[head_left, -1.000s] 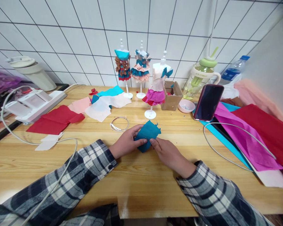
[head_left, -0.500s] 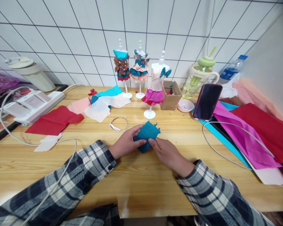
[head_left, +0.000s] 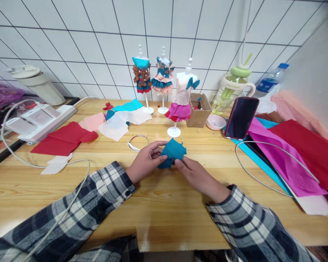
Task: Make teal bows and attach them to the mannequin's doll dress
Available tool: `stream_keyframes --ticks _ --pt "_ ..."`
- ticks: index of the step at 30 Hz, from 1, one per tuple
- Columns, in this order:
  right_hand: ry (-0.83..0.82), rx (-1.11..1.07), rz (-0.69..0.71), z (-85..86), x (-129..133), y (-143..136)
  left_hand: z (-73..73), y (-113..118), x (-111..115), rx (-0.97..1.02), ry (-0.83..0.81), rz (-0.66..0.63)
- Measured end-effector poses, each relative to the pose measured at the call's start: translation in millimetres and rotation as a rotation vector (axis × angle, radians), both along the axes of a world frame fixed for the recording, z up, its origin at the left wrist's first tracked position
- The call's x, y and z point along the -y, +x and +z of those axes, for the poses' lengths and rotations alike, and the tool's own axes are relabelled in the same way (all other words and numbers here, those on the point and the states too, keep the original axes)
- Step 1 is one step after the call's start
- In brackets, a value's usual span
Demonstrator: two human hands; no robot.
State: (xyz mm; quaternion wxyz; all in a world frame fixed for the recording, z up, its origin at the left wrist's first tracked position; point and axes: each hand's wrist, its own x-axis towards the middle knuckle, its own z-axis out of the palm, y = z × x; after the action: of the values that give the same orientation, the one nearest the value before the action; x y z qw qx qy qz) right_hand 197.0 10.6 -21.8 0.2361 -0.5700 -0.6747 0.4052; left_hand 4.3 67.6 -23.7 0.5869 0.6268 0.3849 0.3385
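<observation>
Head view, left hand (head_left: 145, 161) and right hand (head_left: 195, 173) pinching teal sheet (head_left: 174, 148), corner pointing away, long axis diagonal.

- You're wearing black, grey and off-white plaid on left sleeve (head_left: 105, 189) and right sleeve (head_left: 243, 216).
- Your left cuff (head_left: 123, 180) is showing a dark round button (head_left: 128, 193).
- Your left hand (head_left: 143, 162) and right hand (head_left: 195, 173) are showing bare past the sleeves.

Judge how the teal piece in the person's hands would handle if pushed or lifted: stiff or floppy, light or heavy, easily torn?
Probably light: the teal piece looks thin, held between the left hand and right hand. Likely fairly floppy, since its lower part seems bent. It may fray or tear, given the ragged right edge.
</observation>
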Motion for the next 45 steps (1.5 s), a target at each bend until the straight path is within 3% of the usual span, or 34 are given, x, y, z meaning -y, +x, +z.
stream_keyframes --ticks 5,10,15,26,36,45 --pt "-0.071 -0.242 0.036 4.9 -1 8 -3.0 1 -3 0.092 -0.062 0.012" --pt "0.039 -0.078 0.026 6.1 -2 12 -4.1 1 -3 0.142 -0.075 0.016" --pt "0.032 -0.076 0.026 1.7 -2 8 -1.6 1 -2 0.123 -0.076 0.026" --pt "-0.066 -0.119 -0.017 5.3 0 2 1.3 1 -1 0.062 -0.033 -0.004" --pt "-0.127 -0.316 -0.042 -8.8 -3 -1 3.4 2 0 0.053 -0.028 0.019" --pt "-0.199 -0.371 -0.085 -1.3 -1 -5 3.5 1 0 0.048 -0.040 0.020"
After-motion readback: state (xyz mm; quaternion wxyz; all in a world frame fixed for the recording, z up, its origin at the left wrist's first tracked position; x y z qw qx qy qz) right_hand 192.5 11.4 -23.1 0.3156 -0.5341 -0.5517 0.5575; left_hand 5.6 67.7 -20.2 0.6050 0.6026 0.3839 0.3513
